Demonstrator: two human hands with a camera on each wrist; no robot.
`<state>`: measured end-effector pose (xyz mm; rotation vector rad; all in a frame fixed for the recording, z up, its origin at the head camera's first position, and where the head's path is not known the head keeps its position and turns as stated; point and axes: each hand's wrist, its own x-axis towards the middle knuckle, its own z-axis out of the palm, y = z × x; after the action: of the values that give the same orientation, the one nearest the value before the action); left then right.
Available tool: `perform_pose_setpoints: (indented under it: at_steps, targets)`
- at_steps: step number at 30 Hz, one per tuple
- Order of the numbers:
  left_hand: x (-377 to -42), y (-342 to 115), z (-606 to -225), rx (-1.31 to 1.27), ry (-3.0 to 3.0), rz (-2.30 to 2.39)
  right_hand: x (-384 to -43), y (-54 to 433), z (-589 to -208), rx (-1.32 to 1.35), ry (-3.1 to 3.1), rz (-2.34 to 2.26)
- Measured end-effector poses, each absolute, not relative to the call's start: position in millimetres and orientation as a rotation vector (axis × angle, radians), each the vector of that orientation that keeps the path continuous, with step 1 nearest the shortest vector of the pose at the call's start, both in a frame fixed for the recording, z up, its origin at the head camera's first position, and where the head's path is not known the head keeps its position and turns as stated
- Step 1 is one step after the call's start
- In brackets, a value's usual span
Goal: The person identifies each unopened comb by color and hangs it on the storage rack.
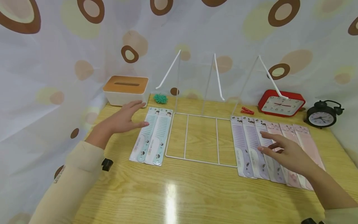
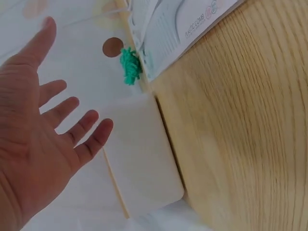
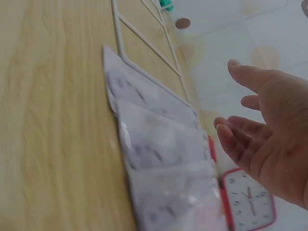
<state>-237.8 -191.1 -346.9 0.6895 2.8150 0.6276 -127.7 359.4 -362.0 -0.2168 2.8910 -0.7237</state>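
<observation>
- Left hand (image 1: 127,116): fingers straight and spread wide, holding nothing, hovering just left of two pale blue comb packs (image 1: 152,137) lying flat on the wooden table (image 1: 179,193).
- Right hand (image 1: 285,152): fingers loosely spread, holding nothing, over a row of purple and pink comb packs (image 1: 251,146) lying side by side, right of the rack.
- White wire rack (image 1: 201,137): between the two groups; its three floor compartments hold nothing.
- Tissue box (image 1: 126,90), wooden lid: back left; contents cannot be told.
- Green tuft (image 1: 160,98), red clip (image 1: 247,110), red clock (image 1: 281,104), black alarm clock (image 1: 321,115): along the back edge.
</observation>
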Motion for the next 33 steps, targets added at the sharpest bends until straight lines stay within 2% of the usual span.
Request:
perform_pose_setpoints:
  at_steps: [5, 16, 22, 27, 33]
  targets:
    - [-262.8, -183.0, -359.9, 0.664, 2.713, 0.749, -131.4, 339.3, -388.5, -0.21, 2.773, -0.957]
    - [-299.1, -171.4, -379.8, 0.434, 2.572, 0.925, -126.5, 315.2, -432.1, -0.304, 2.54, -1.496]
    - [-309.6, -176.0, -392.3, 0.35, 2.516, 0.989, -124.8, 305.1, -435.9, -0.256, 2.476, -1.572]
    - [-316.3, -179.8, -407.3, 0.405, 2.544, 0.978, -124.2, 300.9, -434.3, -0.201, 2.449, -1.531]
    - [-323.8, -176.1, -418.8, 0.472, 2.569, 0.999, -118.4, 303.3, -434.0, -0.258, 2.518, -1.487]
